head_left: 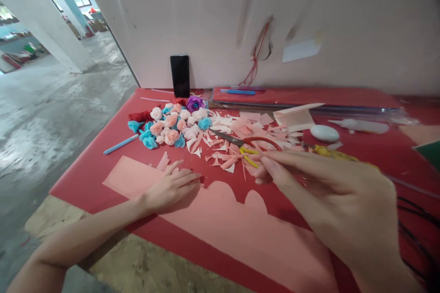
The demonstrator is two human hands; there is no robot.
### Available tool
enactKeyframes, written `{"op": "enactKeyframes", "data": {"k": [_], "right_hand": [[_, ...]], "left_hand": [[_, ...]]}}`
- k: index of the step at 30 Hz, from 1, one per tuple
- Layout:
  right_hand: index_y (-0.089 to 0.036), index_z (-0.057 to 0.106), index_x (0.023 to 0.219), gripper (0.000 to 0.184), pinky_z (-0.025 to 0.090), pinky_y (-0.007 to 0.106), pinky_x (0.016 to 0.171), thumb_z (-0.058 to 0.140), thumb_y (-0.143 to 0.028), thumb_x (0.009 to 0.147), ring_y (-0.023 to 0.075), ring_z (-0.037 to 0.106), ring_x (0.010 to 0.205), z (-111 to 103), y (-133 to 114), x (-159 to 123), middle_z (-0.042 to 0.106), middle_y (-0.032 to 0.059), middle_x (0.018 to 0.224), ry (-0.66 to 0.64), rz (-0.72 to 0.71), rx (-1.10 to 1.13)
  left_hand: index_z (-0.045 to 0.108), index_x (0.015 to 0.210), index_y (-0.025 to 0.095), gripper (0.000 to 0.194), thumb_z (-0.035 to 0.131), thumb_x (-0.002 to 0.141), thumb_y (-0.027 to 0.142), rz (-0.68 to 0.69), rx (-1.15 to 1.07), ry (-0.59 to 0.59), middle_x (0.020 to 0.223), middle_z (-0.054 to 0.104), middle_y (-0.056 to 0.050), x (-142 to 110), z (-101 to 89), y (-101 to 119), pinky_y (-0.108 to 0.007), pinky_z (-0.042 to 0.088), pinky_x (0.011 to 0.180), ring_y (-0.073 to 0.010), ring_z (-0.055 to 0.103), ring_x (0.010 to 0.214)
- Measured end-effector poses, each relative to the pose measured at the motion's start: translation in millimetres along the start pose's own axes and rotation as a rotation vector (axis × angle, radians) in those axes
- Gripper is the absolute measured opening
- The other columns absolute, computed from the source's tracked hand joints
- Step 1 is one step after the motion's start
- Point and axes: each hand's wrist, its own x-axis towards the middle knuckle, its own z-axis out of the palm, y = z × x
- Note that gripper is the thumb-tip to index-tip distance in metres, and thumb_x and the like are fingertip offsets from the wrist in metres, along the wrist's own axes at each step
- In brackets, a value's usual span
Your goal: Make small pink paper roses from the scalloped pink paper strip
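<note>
My left hand (175,187) lies on a long pink paper strip (220,224), its fingers stretched out over the paper's upper edge. Rounded lobes are cut along that edge, to the right of the hand. My right hand (319,187) is raised over the right part of the strip, thumb and fingertips pressed together in a pinch. Whatever lies between those fingertips is too small to make out. Just beyond them, scissors (233,139) with red and yellow handles rest on a heap of pink and white paper scraps (223,160).
Paper roses (171,121) in white, pink and blue cluster at the back left, near a purple rose (195,103). A phone (180,76) leans against the wall. A pen (120,144) lies left; a white oval object (324,133) and a glue bottle (360,125) sit right.
</note>
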Motion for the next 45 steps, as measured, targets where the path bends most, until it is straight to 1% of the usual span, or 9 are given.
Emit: {"op": "enactKeyframes", "data": {"k": [7,13,18,23,26,29,35,39,45], "right_hand": [[-0.03,0.072,0.074,0.018,0.057,0.029,0.052,0.056,-0.026,0.08,0.0205,0.07,0.063,2,2,-5,0.071,-0.0027,0.062,0.014,0.054,-0.04],[-0.033,0.073,0.079,0.019,0.056,0.031,0.049,0.055,-0.031,0.08,0.0223,0.07,0.065,3,4,-8,0.07,-0.0019,0.062,0.029,0.063,-0.037],[-0.032,0.072,0.077,0.017,0.057,0.03,0.053,0.056,-0.026,0.08,0.0192,0.068,0.058,2,4,-4,0.071,-0.0039,0.062,0.017,0.076,-0.027],[-0.031,0.069,0.076,0.014,0.057,0.023,0.058,0.059,-0.021,0.078,0.0124,0.067,0.055,6,8,-5,0.072,-0.0076,0.067,0.036,0.05,0.01],[-0.03,0.069,0.078,0.016,0.057,0.022,0.058,0.059,-0.018,0.078,0.012,0.068,0.056,6,10,-6,0.073,-0.0081,0.069,0.05,0.024,0.039],[-0.027,0.07,0.077,0.015,0.058,0.022,0.058,0.06,-0.015,0.077,0.0129,0.069,0.058,5,10,-6,0.074,-0.0061,0.071,0.045,0.018,0.045],[-0.026,0.07,0.076,0.014,0.058,0.022,0.057,0.059,-0.017,0.077,0.014,0.069,0.058,5,5,-3,0.074,-0.0048,0.07,0.06,0.021,0.031],[-0.023,0.069,0.075,0.013,0.057,0.021,0.059,0.058,-0.017,0.078,0.0136,0.07,0.06,5,3,-2,0.074,-0.0031,0.07,-0.009,0.065,-0.003],[-0.023,0.069,0.077,0.011,0.057,0.022,0.056,0.06,-0.018,0.079,0.0134,0.068,0.058,1,3,-5,0.074,-0.0037,0.07,0.013,0.04,0.035]], "left_hand": [[0.056,0.111,0.014,0.026,0.038,0.093,0.011,0.053,-0.07,0.078,0.107,0.07,-0.008,-5,-0.4,-2,-0.043,0.019,0.112,-0.0177,0.059,0.107],[0.056,0.107,0.012,0.022,0.04,0.092,0.01,0.099,-0.122,0.017,0.105,0.07,-0.011,2,-8.9,-2,-0.04,0.034,0.104,-0.0199,0.06,0.108],[0.056,0.109,0.013,0.022,0.043,0.091,0.011,0.041,-0.153,-0.015,0.097,0.071,-0.007,10,-8.6,-1,-0.039,0.035,0.102,-0.0184,0.062,0.096],[0.058,0.107,0.016,0.022,0.046,0.089,0.014,0.007,-0.197,-0.081,0.093,0.072,-0.003,18,-10.9,-2,-0.039,0.034,0.102,-0.0172,0.062,0.09],[0.061,0.104,0.018,0.02,0.048,0.09,0.019,-0.073,-0.288,-0.116,0.093,0.071,-0.003,20,-12.5,-3,-0.038,0.036,0.1,-0.0162,0.062,0.089],[0.064,0.1,0.02,0.023,0.042,0.094,0.019,-0.152,-0.33,-0.113,0.091,0.071,-0.002,20,-12.0,-4,-0.035,0.036,0.1,-0.013,0.063,0.086],[0.065,0.097,0.02,0.027,0.039,0.096,0.021,-0.194,-0.322,-0.104,0.091,0.071,-0.001,18,-9.9,-6,-0.04,0.027,0.106,-0.0142,0.063,0.088],[0.066,0.096,0.021,0.027,0.039,0.095,0.02,-0.19,-0.313,-0.102,0.092,0.072,0.001,17,-11.8,-6,-0.039,0.025,0.105,-0.0147,0.062,0.09],[0.068,0.091,0.02,0.023,0.045,0.094,0.025,-0.207,-0.317,-0.087,0.088,0.072,-0.001,18,-16.6,-6,-0.037,0.031,0.098,-0.0155,0.063,0.089]]}}
